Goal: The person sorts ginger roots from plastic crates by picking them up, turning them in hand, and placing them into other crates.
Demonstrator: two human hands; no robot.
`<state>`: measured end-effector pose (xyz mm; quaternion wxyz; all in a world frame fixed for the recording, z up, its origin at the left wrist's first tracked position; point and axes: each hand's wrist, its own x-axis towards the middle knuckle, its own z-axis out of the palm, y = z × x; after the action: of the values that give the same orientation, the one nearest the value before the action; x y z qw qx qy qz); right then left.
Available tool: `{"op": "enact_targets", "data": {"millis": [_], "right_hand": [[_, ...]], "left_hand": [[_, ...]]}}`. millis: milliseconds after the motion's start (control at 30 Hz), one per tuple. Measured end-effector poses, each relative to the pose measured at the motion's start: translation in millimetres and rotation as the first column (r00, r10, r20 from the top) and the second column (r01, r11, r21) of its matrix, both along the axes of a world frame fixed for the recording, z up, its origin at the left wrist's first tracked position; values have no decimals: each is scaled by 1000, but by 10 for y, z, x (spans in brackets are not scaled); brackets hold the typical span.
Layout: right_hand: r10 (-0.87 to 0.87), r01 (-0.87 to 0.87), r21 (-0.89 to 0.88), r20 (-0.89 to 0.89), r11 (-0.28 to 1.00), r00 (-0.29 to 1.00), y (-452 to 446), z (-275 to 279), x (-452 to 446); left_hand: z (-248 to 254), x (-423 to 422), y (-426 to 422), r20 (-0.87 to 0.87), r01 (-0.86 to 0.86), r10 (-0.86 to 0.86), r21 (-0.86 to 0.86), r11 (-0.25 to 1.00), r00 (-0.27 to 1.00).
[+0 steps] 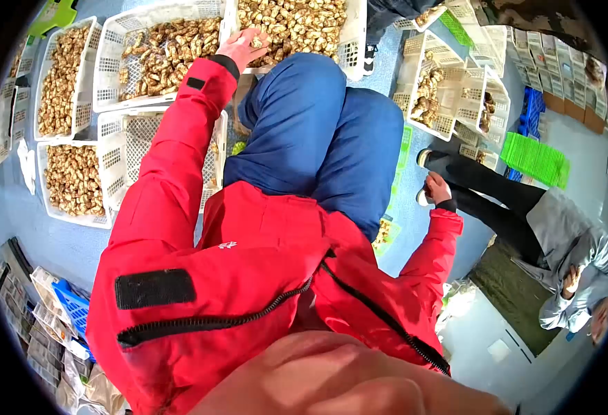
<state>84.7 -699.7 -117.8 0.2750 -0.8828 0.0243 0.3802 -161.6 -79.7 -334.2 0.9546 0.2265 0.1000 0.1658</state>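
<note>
My left hand [243, 48] reaches over the shared edge of two white plastic crates. Its fingers are closed around a small, knobbly brown-and-cream mushroom [256, 43]. The crate on the left [104, 66] holds a loose layer of similar mushrooms [179, 55], with bare mesh showing on its left side. The crate on the right [352, 52] is heaped with more mushrooms [293, 28]. Out to my right side, low beside my knee, is my right hand [437, 187], its fingers curled in. What it holds, if anything, is too small to make out.
More mushroom crates [41, 121] stand at the left. A mesh-bottomed crate [113, 162] sits below my left arm. At the right are further crates [449, 124], stacked green baskets [536, 159] and a person in a grey jacket [560, 228]. Blue flooring [75, 252] lies between.
</note>
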Motion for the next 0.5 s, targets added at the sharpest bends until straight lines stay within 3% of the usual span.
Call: {"op": "enact_targets", "data": {"millis": [33,133,167,200,233,267,300,333,367,400,433,467,500], "right_hand": [[26,-26,1,-33,1000,999,-59,-119,122],[82,-82,-12,-10,997,997,337,-178,304],[233,-237,-58,-68,970,970,398,-293,538],[170,-170,29,9,985,985,713,-267,485],[406,-389,-135,140,911,903,1144,-164,474],[546,-569,-16,303,822,781,1130,-580,792],[496,-513,89,156,854,854,1637,-469,732],[653,-670,-30,262,742,711,2110,-408,695],[637,-652,3,208,759,742,2399,-612,779],[640,-648,179,111,740,761,2855,-600,729],[631,-645,225,140,730,763,3143,-858,811],[659,-682,444,235,582,715,3619,-785,678],[652,-667,209,144,715,744,4042,-599,559]], "left_hand": [[-93,4,13,-12,-10,10,9,1000,1000],[536,14,-182,-364,-152,208,175,973,908],[474,5,-155,-355,-105,194,255,961,914],[366,-38,-81,-347,-59,182,338,939,920],[302,-37,-28,-340,-14,170,416,909,925],[582,11,-79,-467,56,220,508,859,856],[562,-12,-61,-393,50,151,456,889,907],[477,-71,5,-312,49,87,403,914,946],[172,-76,133,-174,113,-14,577,809,985],[67,-99,160,-116,128,-102,243,961,988],[99,-113,150,-48,138,-132,153,979,990],[180,-144,122,23,152,-154,61,986,988],[306,-157,83,38,97,-98,30,995,994]]}}
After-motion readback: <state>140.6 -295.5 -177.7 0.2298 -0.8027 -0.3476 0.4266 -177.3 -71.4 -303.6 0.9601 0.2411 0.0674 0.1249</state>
